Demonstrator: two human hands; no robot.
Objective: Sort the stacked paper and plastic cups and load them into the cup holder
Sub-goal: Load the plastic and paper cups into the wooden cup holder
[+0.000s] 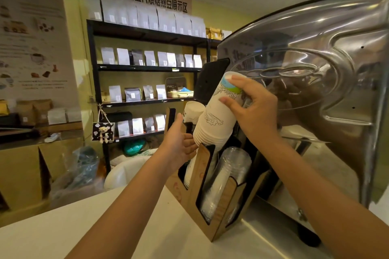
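A brown cardboard cup holder stands on the white counter beside the steel machine. My right hand grips the upper end of a stack of white printed paper cups, tilted, its lower rims at the holder's middle slot. My left hand is open with its fingers touching the bottom rims of that stack. A second paper cup stack stands in the holder's far slot. Clear plastic cups fill the near slot, leaning upward.
A large polished steel machine rises close on the right. A black shelf rack with coffee bags fills the back wall. Cardboard boxes and a plastic bag sit on the floor at the left. The white counter runs along the front.
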